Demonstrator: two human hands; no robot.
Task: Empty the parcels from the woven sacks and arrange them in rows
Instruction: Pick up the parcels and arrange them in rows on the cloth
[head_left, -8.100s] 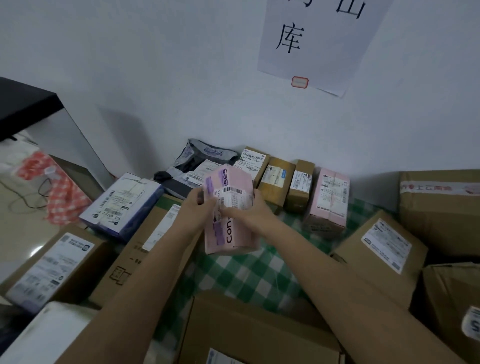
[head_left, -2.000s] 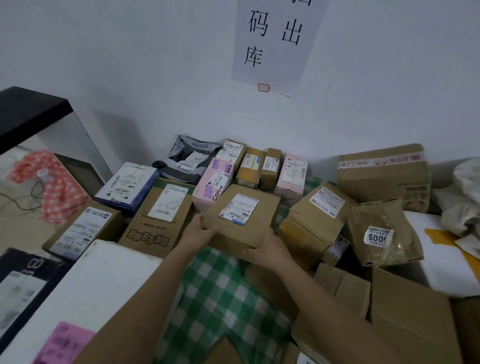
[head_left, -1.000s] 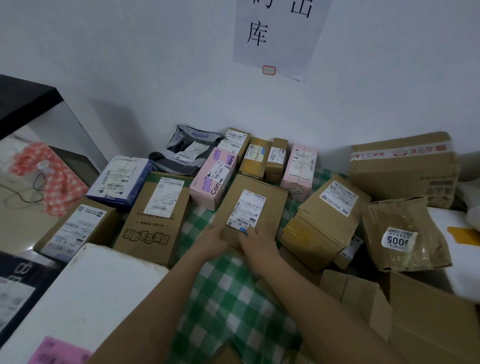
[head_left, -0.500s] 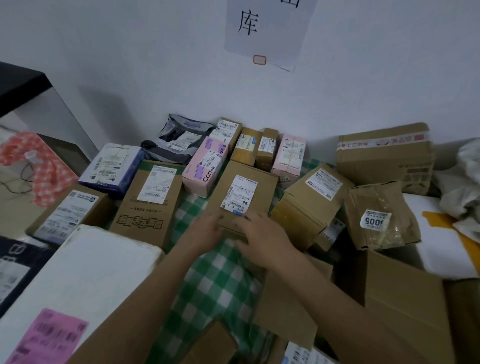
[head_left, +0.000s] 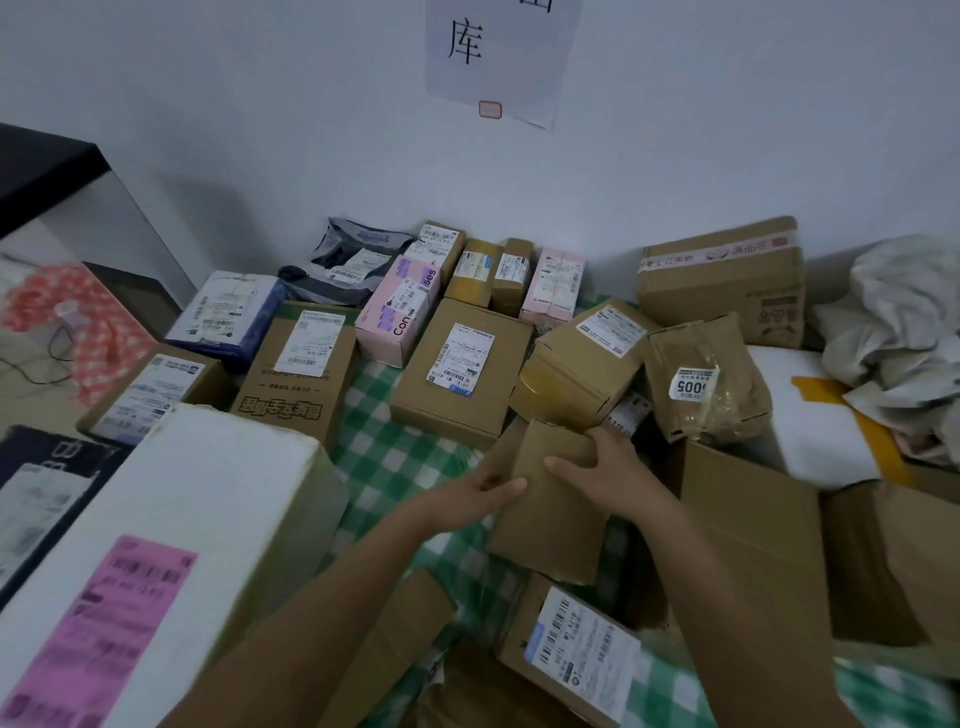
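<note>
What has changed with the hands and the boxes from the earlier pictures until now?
Both hands let go of the labelled brown box, now lying on the green checked cloth beside the pink box, which was set down earlier. They moved nearer and right: the left hand and right hand now grip a plain brown box. The back row along the wall stayed.

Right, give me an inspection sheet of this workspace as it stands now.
Surface: green checked cloth, mostly covered.
Job's things: plain brown box in both hands; labelled brown box in the row beside the pink box; small boxes line the wall.
Clutter: unsorted cartons at right; crumpled white sack.
Grippers: left hand and right hand grip the plain box.
Cables: thin dark cable on floor, left.
Surroundings: white wall, paper sign, black shelf.
</note>
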